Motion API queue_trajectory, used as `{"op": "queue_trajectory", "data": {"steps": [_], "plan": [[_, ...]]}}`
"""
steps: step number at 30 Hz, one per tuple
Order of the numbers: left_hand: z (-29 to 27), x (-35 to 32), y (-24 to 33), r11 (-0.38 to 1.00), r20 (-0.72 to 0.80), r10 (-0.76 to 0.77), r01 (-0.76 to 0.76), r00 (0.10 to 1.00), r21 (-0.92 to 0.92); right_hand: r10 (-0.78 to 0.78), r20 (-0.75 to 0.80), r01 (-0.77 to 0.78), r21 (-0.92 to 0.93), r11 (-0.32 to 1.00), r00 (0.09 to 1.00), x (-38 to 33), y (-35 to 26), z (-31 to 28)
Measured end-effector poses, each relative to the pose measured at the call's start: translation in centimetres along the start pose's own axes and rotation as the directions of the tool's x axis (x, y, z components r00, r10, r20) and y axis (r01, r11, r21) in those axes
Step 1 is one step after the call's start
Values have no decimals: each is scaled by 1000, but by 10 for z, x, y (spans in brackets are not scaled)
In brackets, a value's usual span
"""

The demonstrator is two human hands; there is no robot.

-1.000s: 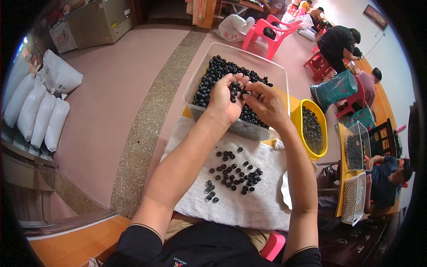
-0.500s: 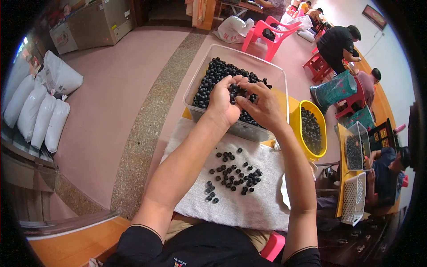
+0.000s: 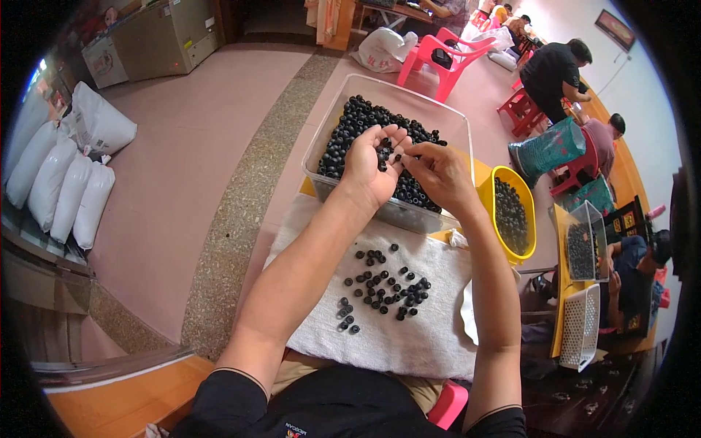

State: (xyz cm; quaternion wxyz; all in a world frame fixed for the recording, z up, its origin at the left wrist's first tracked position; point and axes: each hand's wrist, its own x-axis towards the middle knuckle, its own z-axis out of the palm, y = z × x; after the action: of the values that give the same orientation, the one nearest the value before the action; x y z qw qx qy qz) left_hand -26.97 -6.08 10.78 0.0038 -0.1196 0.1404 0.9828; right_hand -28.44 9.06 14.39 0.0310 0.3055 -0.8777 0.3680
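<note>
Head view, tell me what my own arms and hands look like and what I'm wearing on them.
Your arms are bare below short black sleeves with thin, light edging. Neither the left hand nor the right hand wears a glove, and no watch or bracelet shows.

Your left hand [image 3: 369,166] and right hand [image 3: 444,181] hide part of the black beads [image 3: 349,139] in the clear plastic bin [image 3: 451,124]; whether the right one pinches a bead is too small to tell. Your right forearm [image 3: 498,285] covers part of a white, wavy-edged item [image 3: 469,314]. The lower edge crops your black shirt [image 3: 358,401].
</note>
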Motion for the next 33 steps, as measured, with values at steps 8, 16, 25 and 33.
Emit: {"op": "queue_trajectory", "data": {"steps": [8, 16, 25, 33], "plan": [[-1, 1, 0, 1000, 19, -4, 4, 1000, 1, -82, -39, 78, -100, 992, 996, 2, -1, 3], [0, -3, 1, 1000, 16, -31, 31, 999, 7, -83, -121, 77, -52, 996, 989, 10, -2, 4], [4, -5, 1, 998, 53, -59, 58, 997, 14, -191, 54, 197, -184, 963, 980, 20, -11, 4], [4, -7, 4, 992, 123, -111, 103, 986, 69, -75, 58, 86, -224, 971, 995, 23, -13, 5]]}}
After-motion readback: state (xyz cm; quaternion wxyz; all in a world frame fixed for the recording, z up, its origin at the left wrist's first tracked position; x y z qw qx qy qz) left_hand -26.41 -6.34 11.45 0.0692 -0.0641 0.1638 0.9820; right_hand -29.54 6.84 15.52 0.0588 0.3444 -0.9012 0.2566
